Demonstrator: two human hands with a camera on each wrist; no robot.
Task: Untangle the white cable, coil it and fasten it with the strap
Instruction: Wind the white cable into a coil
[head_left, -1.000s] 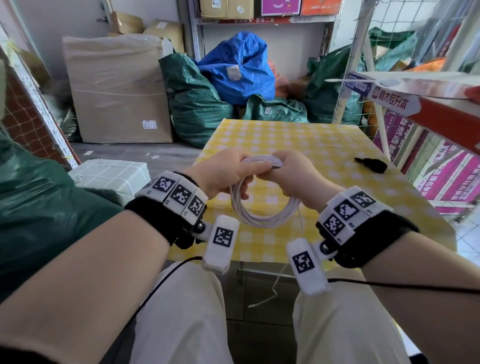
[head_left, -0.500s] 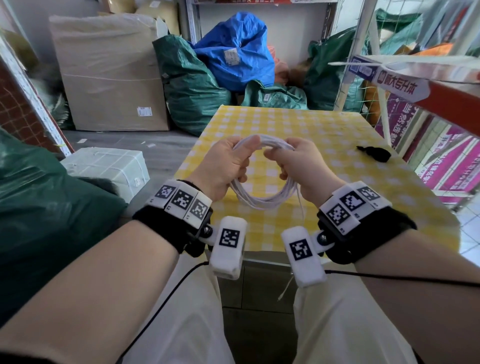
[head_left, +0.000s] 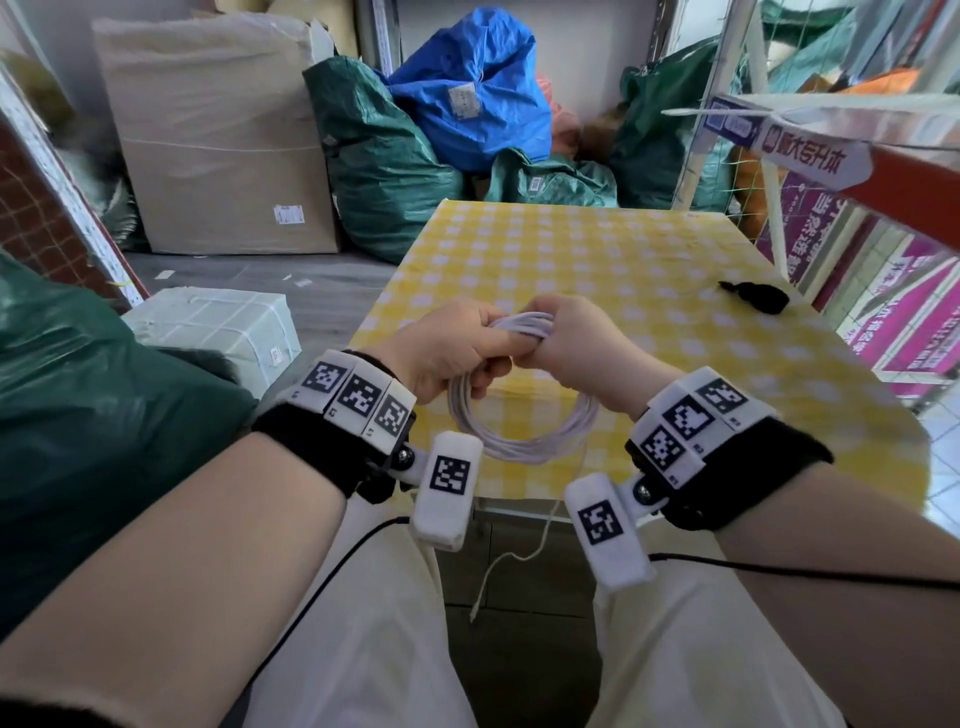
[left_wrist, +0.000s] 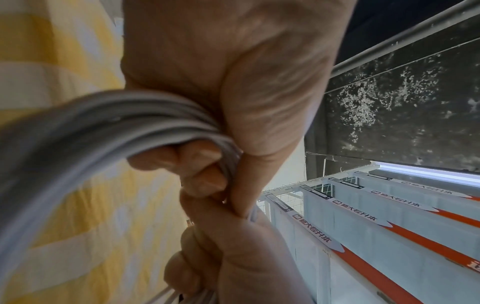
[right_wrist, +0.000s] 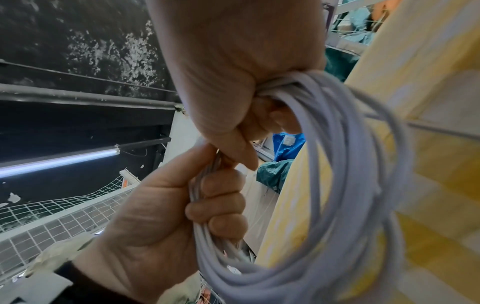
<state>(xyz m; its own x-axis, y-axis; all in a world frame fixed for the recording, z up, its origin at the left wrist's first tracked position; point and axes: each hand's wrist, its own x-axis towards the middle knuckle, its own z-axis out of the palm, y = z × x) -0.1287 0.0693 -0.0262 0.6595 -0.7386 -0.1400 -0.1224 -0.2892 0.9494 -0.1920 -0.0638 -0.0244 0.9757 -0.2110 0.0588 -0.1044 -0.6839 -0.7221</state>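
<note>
- Where the room's far side fills the head view, a cardboard box (head_left: 218, 140) stands beside green sacks (head_left: 379, 156) and a blue sack (head_left: 478, 88).
- A table (head_left: 597, 260) in a yellow-and-white check cloth stands in front of the person, with a white-wrapped parcel (head_left: 218, 332) on the floor to its left and a wire rack (head_left: 810, 130) with printed labels to its right.
- The cable (head_left: 519, 441) is wound in a coil of several turns, held in the air over the table's near edge; the coil hangs below both fists and one loose end dangles down between the knees.
- The left hand (head_left: 447, 353) grips the top of the coil, fingers curled round the bundled strands with the thumb laid over them.
- The right hand (head_left: 576, 353) grips the same bundle just beside the left, knuckles touching it, its fingers likewise wrapped round the strands.
- The strap (head_left: 756, 297), small and black, lies on the cloth near the table's right edge, well apart from the hands.
</note>
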